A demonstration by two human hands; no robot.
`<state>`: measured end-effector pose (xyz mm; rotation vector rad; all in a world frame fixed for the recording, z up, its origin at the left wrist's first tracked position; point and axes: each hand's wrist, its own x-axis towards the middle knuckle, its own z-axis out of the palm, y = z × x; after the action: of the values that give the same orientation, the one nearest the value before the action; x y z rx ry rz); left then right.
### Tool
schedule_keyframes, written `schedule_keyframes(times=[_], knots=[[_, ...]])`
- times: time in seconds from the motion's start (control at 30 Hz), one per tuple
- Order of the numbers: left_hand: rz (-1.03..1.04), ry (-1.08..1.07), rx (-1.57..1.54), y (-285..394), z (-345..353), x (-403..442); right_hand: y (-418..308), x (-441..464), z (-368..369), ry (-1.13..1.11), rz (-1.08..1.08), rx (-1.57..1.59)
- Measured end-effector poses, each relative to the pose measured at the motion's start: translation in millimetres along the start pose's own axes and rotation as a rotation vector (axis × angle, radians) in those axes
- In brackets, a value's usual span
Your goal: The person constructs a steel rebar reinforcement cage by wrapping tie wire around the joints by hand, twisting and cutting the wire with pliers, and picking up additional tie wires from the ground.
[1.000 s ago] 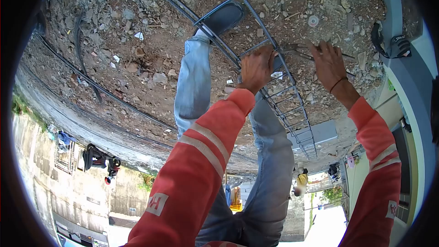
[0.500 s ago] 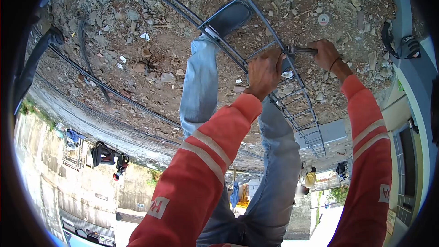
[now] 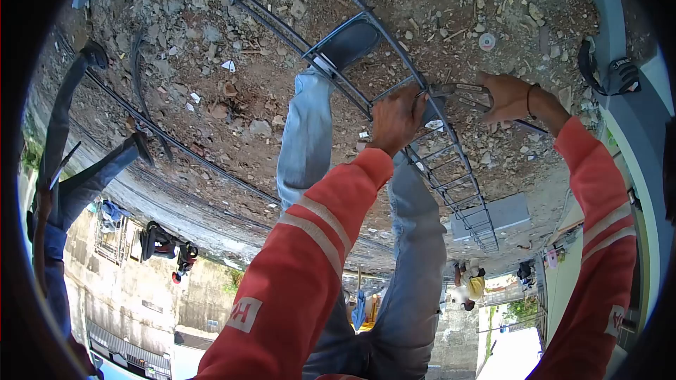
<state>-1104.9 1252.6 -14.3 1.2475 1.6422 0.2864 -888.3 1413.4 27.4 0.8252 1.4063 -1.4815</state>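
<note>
A long rebar cage [image 3: 461,158] of dark bars and cross ties stretches across my legs, from the upper left to the lower right. My left hand [image 3: 398,119] is closed around one of its bars near a cross tie, with the fingertips partly hidden. To the right, my right hand [image 3: 510,98] holds a pair of pincers [image 3: 473,91] by spread handles. The jaws of the pincers are at the cage's outer bar, just beside my left hand. Whether they grip a wire there is too small to tell.
Stony, littered ground surrounds my shoes [image 3: 352,42]. Long bars [image 3: 186,167] lie at the left, where another person's legs [image 3: 98,176] stand. A dark glove [image 3: 624,74] rests on the ledge [image 3: 616,116] at right. A round disc [image 3: 486,41] lies on the dirt.
My right hand has opened its grip wider, and the pincers' handles have spread apart. My left hand stays on the cage. The other person at left has come further into view.
</note>
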Motion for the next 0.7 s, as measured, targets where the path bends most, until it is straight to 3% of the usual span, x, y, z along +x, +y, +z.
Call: schedule_keyframes(times=[0.03,0.1,0.2,0.43,0.6,0.7], knots=[[-0.007,0.001,-0.007,-1,-1,0,3,-3,16,-0.008,0.004,-0.005],[0.019,0.006,-0.038,-2,-3,2,23,-6,50,0.694,-0.098,-0.586],[0.012,0.030,-0.013,4,2,5,33,-3,58,0.751,0.015,-0.715],[0.018,0.075,-0.081,-5,5,4,23,7,39,0.850,-0.020,-0.800],[0.003,0.049,-0.058,1,3,1,61,45,33,0.687,-0.058,-0.513],[-0.031,0.034,-0.016,-4,4,3,77,79,70,0.854,-0.188,-0.359]])
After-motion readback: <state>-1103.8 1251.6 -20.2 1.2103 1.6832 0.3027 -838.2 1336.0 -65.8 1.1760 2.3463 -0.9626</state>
